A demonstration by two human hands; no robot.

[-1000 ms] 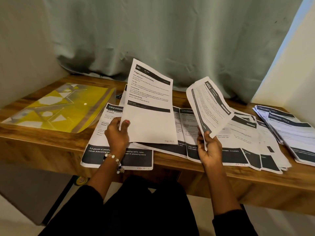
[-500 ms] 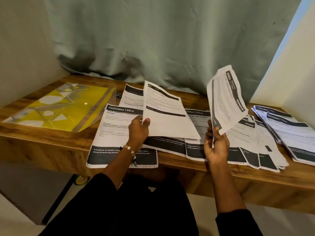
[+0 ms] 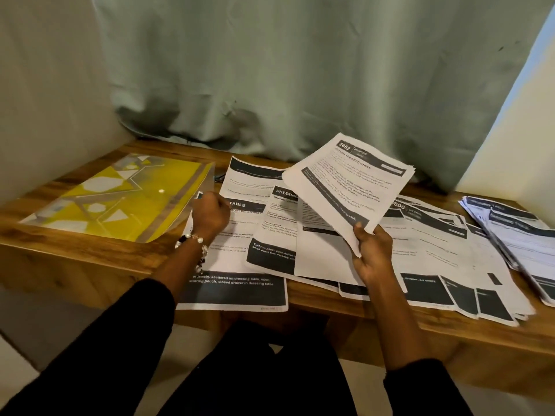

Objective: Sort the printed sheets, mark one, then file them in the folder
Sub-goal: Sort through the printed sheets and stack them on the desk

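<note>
- While the sorting is, by my reading, only partly done, the nearest thing is the person's black sleeves low in the frame, both forearms reaching up over the front edge of the wooden table point(image 3: 99, 259)
- Right hand point(image 3: 372, 253) pinches a small sheaf of printed sheets point(image 3: 348, 184) by its lower corner, thumb on top and fingers beneath, and holds it tilted above the spread; its heading reads "2652"
- Left hand point(image 3: 210, 213), with a beaded bracelet point(image 3: 195, 244) at the wrist, is over the leftmost sheet point(image 3: 234, 283) titled "Dressing Table"; the fingers are curled, but I cannot tell whether they nip a page edge or hold nothing
- Overlapping sheets point(image 3: 435, 253) fan out flat across the middle of the table, several hanging over the near edge, and a separate stack point(image 3: 516, 235) lies at the far right
- To do this step well, read each heading before laying a page down, match like with like, and square each pile so that none slides off the overhanging edge
- A firmer grip along the sheaf's side, not just its corner, would stop the pages fanning or slipping apart
- Folder point(image 3: 120, 199), yellow with a pale pattern and a snap button, lies shut at the far left of the table, just beside the sheets and not yet in use
- Farthest back a grey-green curtain point(image 3: 300, 70) hangs down to the tabletop
</note>
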